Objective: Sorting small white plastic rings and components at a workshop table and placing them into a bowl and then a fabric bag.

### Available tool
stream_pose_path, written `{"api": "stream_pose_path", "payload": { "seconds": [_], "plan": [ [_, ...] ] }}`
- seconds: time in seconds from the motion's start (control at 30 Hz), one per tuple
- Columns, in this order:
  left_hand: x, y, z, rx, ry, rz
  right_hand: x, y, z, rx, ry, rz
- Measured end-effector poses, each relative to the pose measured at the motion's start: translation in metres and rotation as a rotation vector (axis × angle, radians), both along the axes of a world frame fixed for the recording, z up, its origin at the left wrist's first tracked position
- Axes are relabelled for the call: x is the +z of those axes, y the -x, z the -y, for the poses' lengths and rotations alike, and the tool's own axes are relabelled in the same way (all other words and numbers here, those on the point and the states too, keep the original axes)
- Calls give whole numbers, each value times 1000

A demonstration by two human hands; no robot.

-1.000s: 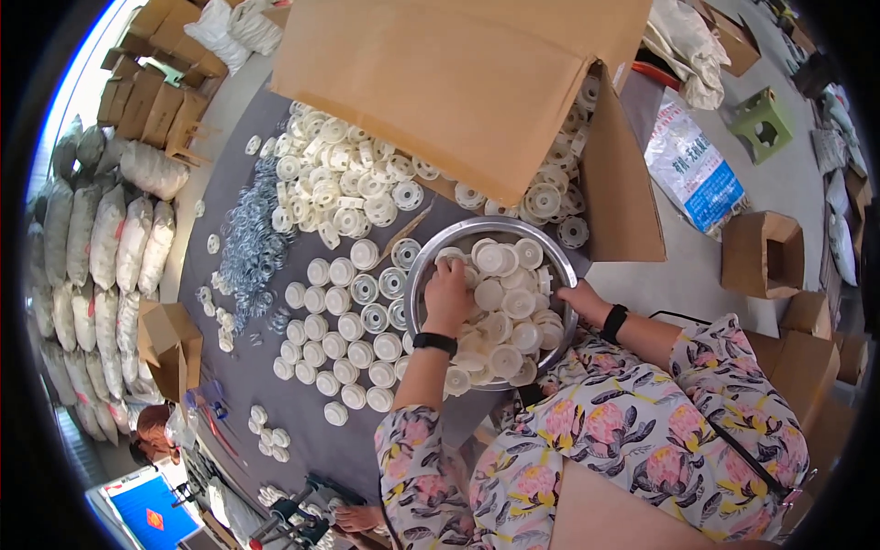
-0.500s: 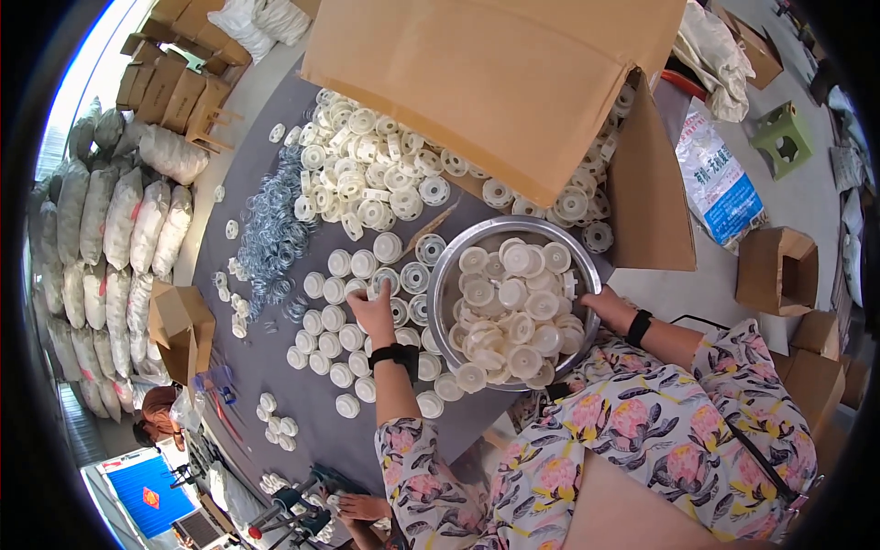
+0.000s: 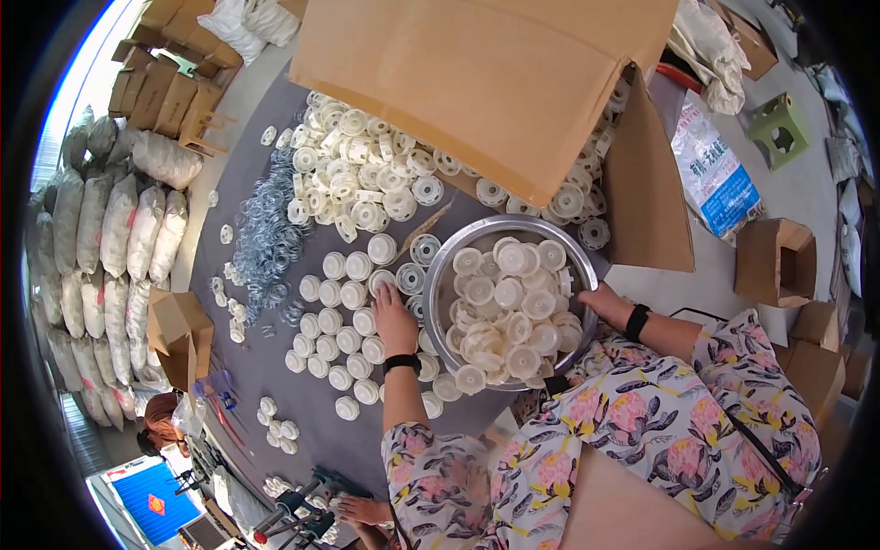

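My left hand [image 3: 396, 323] is over the rows of round white plastic parts. Its fingertips are closed at the near edge of one white plastic cap [image 3: 381, 278]; the thumb is hardly visible. Right beside it stand open white wheel-like bases [image 3: 424, 249] with hollow centres. My right hand [image 3: 605, 304] grips the right rim of a metal bowl [image 3: 438, 275], fingers partly hidden by the rim. Inside the bowl lies a heap of translucent white round caps [image 3: 509, 293]. Capped white parts [image 3: 348, 339] stand in rows left of my left hand.
A heap of white plastic wheels [image 3: 357, 165] spills from under a big cardboard box [image 3: 477, 82] at the back. Metal springs [image 3: 268, 234] are piled to its left. At the lower left, another person's hand [image 3: 364, 510] is beside a hand-press device [image 3: 307, 504].
My left hand has shifted slightly right, its fingers now lower over a cap among the parts. The right hand stays on the bowl rim. The whole view has shifted slightly.
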State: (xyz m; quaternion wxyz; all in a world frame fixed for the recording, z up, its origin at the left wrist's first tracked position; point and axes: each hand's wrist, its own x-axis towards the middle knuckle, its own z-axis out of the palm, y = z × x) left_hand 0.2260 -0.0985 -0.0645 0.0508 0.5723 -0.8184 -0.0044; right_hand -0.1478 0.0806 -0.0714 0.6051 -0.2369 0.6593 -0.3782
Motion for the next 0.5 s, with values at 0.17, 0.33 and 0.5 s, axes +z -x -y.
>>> {"api": "stream_pose_path", "payload": {
  "seconds": [0.17,0.33,0.5],
  "plan": [
    [38,13,23,49,-169,-331,-31,15,-5,48,-40,-41],
    [87,94,-17,-246,-257,-553,-25,15,-7,29,-59,-1],
    [82,132,-11,-394,-180,-77,-12,12,2,55,-90,36]
  ]
}}
